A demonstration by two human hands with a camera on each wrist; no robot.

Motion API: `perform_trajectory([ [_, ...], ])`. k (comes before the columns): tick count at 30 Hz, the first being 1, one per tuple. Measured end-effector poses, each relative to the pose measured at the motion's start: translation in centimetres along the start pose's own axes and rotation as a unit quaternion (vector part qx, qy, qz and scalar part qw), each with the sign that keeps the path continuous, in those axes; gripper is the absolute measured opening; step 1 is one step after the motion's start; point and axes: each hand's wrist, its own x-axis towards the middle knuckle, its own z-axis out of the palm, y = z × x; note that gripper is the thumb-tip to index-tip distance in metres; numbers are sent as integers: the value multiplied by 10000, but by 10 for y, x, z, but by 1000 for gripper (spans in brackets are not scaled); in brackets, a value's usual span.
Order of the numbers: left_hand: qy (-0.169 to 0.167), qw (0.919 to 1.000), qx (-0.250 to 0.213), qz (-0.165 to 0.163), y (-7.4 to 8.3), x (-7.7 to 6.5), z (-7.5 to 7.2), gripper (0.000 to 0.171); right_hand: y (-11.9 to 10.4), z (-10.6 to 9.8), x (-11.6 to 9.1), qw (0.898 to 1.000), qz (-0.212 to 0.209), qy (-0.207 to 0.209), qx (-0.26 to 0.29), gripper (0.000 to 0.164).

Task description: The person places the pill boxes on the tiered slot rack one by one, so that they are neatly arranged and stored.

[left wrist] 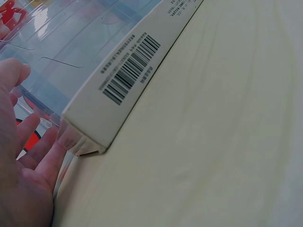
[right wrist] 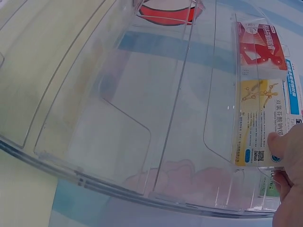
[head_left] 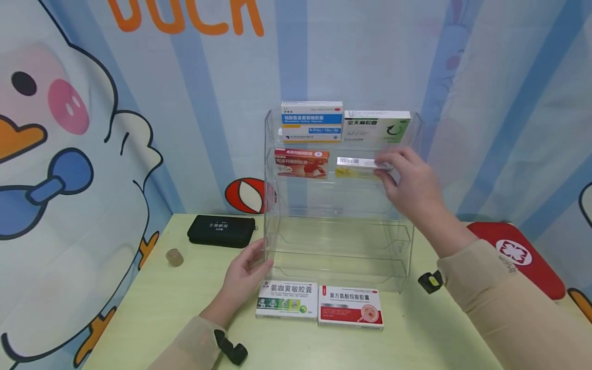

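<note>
Pinching the right end of the yellow-and-white box (head_left: 357,167), aligned crosswise at the second tier of the clear rack (head_left: 339,200), the right hand (head_left: 411,180) is nearer than the left hand (head_left: 242,275), loosely spread at the rack's lower left side.

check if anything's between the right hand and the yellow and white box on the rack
Nothing visible stands in the way: the right hand pinches the right end of the yellow and white box. The nearby red box stands to its left, with a narrow gap between them.
</note>
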Motion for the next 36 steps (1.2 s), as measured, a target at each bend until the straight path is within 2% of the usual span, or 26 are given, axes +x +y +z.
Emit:
perform_trajectory([
  [8, -1, 10000, -11, 36, 2, -1, 0, 58, -2, 2, -3, 9999, 87, -46, -137, 23],
  [21, 9, 10000, -42, -37, 0, 0, 0, 59, 1, 9, -13, 9950, -642, 750, 145, 24],
  [27, 31, 10000, -8, -44, 1, -2, 0, 58, 3, 10, -18, 9932, -774, 855, 147, 25],
  [31, 22, 10000, -14, -67, 0, -2, 0, 58, 2, 9, -27, 9929, -803, 864, 155, 24],
  [36, 22, 10000, -2, -24, 0, -1, 1, 58, -4, 7, -47, 9898, -1148, 820, 213, 28],
])
